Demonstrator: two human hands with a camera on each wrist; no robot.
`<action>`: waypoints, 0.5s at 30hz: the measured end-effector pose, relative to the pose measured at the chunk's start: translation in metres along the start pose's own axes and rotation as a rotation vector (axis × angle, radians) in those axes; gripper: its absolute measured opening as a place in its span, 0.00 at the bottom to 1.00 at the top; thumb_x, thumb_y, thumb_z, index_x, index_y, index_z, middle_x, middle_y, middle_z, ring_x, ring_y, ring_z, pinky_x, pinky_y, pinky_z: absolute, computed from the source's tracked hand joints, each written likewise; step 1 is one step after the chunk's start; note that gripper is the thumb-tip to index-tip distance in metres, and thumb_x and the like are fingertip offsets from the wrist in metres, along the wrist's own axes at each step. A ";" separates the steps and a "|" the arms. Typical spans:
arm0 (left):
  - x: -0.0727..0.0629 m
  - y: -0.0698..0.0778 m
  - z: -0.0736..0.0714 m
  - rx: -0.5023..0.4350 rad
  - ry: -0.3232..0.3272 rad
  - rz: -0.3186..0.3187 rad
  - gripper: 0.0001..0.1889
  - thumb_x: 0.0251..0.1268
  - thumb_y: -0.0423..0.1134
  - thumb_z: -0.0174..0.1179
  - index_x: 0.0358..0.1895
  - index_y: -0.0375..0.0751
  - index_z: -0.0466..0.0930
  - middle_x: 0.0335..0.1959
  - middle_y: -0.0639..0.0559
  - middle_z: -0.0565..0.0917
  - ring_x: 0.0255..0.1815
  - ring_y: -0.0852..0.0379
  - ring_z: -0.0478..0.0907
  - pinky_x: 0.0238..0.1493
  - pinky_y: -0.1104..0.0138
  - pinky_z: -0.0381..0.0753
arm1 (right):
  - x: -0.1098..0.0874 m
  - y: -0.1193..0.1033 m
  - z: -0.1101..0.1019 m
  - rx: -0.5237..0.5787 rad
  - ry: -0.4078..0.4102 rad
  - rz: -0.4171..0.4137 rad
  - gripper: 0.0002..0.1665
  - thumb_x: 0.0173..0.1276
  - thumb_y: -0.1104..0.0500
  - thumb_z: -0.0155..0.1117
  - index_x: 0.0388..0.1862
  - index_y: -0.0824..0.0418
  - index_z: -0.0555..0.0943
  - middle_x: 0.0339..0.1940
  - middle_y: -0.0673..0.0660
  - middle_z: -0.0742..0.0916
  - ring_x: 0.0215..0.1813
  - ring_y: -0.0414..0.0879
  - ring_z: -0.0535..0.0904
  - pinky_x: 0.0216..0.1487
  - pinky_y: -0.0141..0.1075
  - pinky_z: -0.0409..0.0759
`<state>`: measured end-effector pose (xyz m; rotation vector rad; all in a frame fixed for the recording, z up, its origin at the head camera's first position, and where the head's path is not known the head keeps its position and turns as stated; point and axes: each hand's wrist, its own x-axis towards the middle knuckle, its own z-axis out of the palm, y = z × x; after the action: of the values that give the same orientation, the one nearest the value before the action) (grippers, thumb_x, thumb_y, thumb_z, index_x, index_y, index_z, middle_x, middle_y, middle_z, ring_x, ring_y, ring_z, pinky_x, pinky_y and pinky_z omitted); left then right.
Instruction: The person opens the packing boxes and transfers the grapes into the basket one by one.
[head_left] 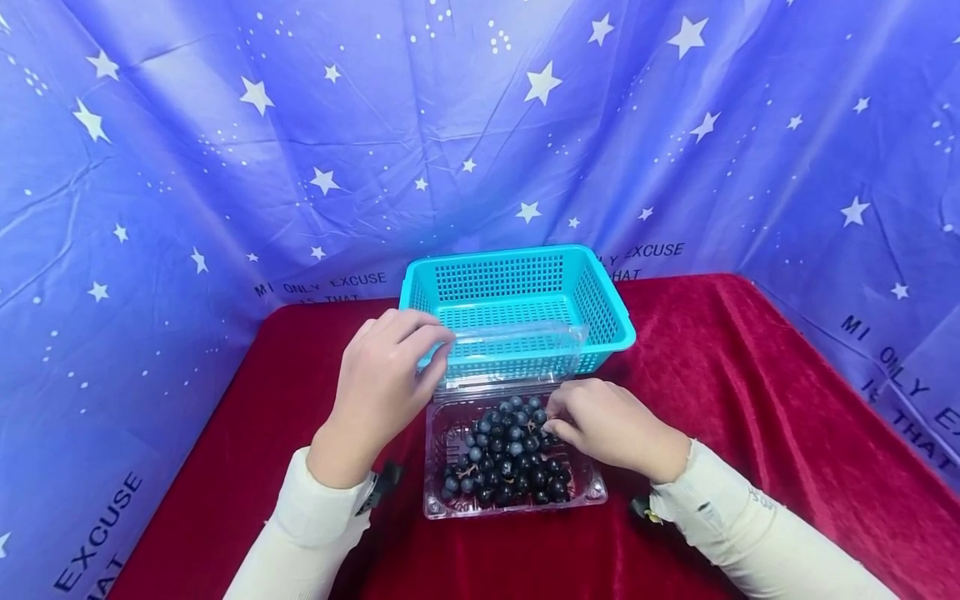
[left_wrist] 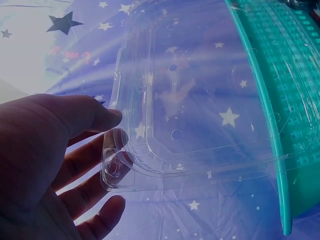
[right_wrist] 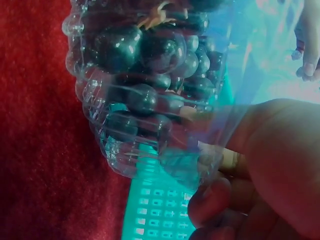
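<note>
A clear plastic clamshell box [head_left: 517, 510] holds a bunch of dark grapes [head_left: 510, 454] with brown stems. Its lid [head_left: 517, 354] is raised on the far side, overlapping a turquoise basket in the head view. My left hand [head_left: 386, 375] pinches a corner of the lid between thumb and fingers, as the left wrist view shows. At the box's right rim, my right hand [head_left: 607, 421] grips the wall beside the grapes. In the right wrist view, one digit shows through the clear plastic while other fingers [right_wrist: 212, 197] curl outside it.
The turquoise slotted basket [head_left: 622, 337] stands right behind the box. Both rest on a table with a dark red velvet cloth [head_left: 712, 367]. A blue-purple curtain [head_left: 465, 125] with white stars hangs behind the table and along its sides.
</note>
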<state>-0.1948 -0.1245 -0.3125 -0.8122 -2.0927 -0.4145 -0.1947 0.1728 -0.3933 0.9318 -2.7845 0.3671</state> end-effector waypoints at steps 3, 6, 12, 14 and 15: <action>0.001 0.000 0.000 0.000 -0.001 -0.002 0.06 0.65 0.35 0.67 0.41 0.46 0.91 0.41 0.54 0.89 0.40 0.53 0.83 0.32 0.61 0.76 | 0.000 0.001 -0.001 -0.009 0.012 -0.009 0.05 0.64 0.53 0.77 0.32 0.47 0.86 0.30 0.39 0.84 0.35 0.35 0.82 0.38 0.37 0.85; 0.001 0.000 0.000 -0.001 0.000 -0.003 0.06 0.65 0.35 0.67 0.41 0.46 0.91 0.41 0.54 0.89 0.40 0.53 0.83 0.33 0.61 0.76 | 0.000 0.002 -0.001 -0.010 0.019 -0.012 0.05 0.63 0.55 0.77 0.32 0.47 0.86 0.30 0.39 0.85 0.34 0.35 0.82 0.38 0.37 0.85; 0.000 0.000 0.001 -0.006 0.001 -0.003 0.06 0.65 0.35 0.66 0.40 0.47 0.91 0.41 0.54 0.89 0.41 0.53 0.83 0.33 0.61 0.76 | 0.000 0.001 0.000 -0.011 0.030 -0.012 0.06 0.64 0.55 0.76 0.31 0.47 0.84 0.29 0.38 0.83 0.33 0.34 0.80 0.37 0.36 0.84; 0.000 0.000 0.001 -0.005 0.000 -0.004 0.06 0.65 0.35 0.66 0.41 0.47 0.91 0.41 0.54 0.89 0.41 0.53 0.83 0.33 0.61 0.76 | 0.000 0.001 0.000 -0.013 0.035 -0.013 0.07 0.64 0.55 0.75 0.31 0.46 0.84 0.29 0.38 0.83 0.32 0.33 0.79 0.36 0.36 0.84; -0.001 0.000 0.001 -0.004 -0.001 -0.005 0.06 0.65 0.35 0.66 0.41 0.47 0.91 0.41 0.54 0.89 0.41 0.53 0.83 0.33 0.61 0.76 | 0.000 0.001 0.000 -0.014 0.036 -0.014 0.07 0.65 0.55 0.75 0.31 0.46 0.84 0.29 0.38 0.83 0.32 0.33 0.79 0.36 0.36 0.84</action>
<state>-0.1954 -0.1244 -0.3134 -0.8100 -2.0955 -0.4219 -0.1954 0.1737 -0.3937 0.9309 -2.7429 0.3580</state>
